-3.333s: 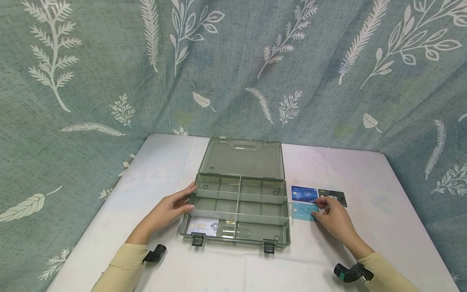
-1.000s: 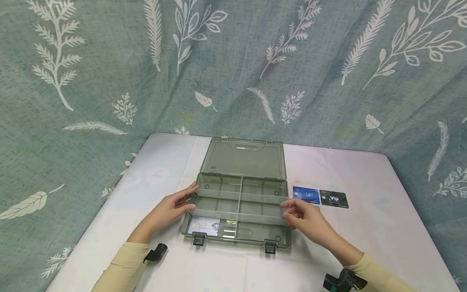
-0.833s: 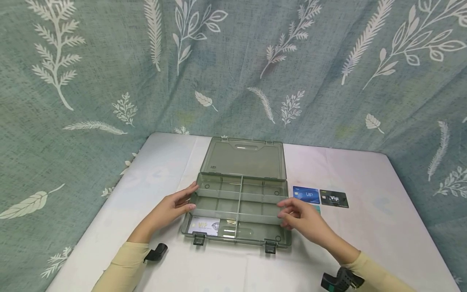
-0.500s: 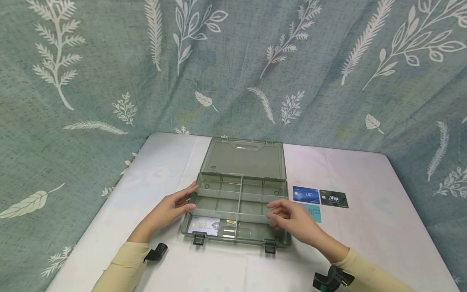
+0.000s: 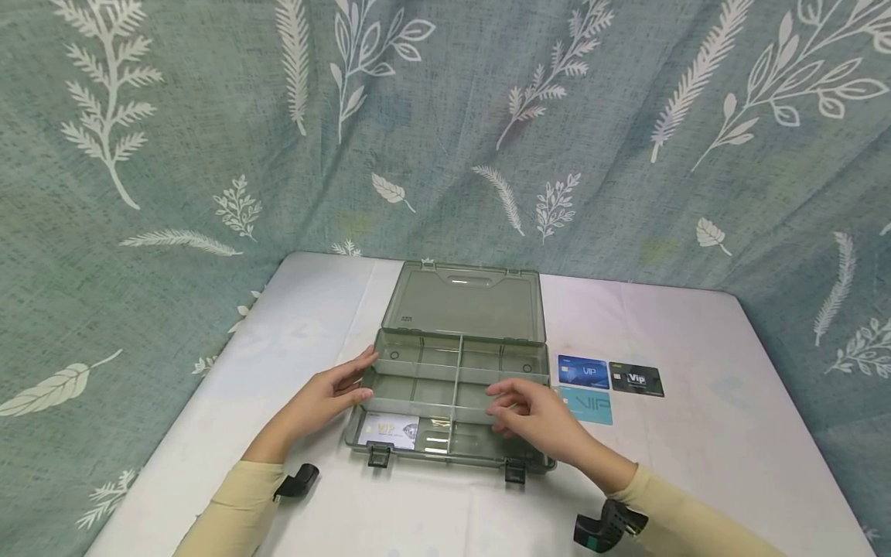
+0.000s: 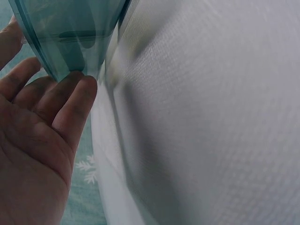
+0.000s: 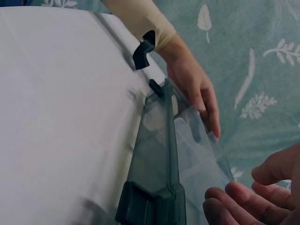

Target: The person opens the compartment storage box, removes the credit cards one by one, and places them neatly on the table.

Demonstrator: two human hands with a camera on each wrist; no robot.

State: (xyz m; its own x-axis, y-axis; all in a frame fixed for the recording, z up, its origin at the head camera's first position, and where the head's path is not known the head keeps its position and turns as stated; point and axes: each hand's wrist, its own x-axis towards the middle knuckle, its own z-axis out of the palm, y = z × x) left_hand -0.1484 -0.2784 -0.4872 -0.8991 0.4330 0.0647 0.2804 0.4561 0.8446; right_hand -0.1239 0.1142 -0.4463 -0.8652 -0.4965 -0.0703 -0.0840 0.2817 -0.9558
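A smoky-green plastic organizer box [image 5: 454,394] lies on the table, its lid [image 5: 465,303] folded back. In its front left compartment is a white VIP card [image 5: 388,429]. Against the box's left wall rests my left hand [image 5: 323,398]; in the left wrist view its fingertips touch the clear wall. My right hand [image 5: 539,418] hovers over the right-hand compartments, fingers loosely bent. The right wrist view shows nothing between those fingers [image 7: 262,206]. To the right of the box lie a blue VIP card [image 5: 583,372], a black Vip card [image 5: 636,379] and a teal VIP card [image 5: 587,405].
Dark latches [image 5: 515,471] stick out from the box's front edge. Thin dividers [image 5: 457,387] split its inside into several compartments. The white tablecloth [image 5: 390,510] reaches back to a green leaf-patterned curtain [image 5: 445,155].
My right hand has left the teal card, which stays on the table, and has moved left over the box. My left hand keeps its place at the box's left wall.
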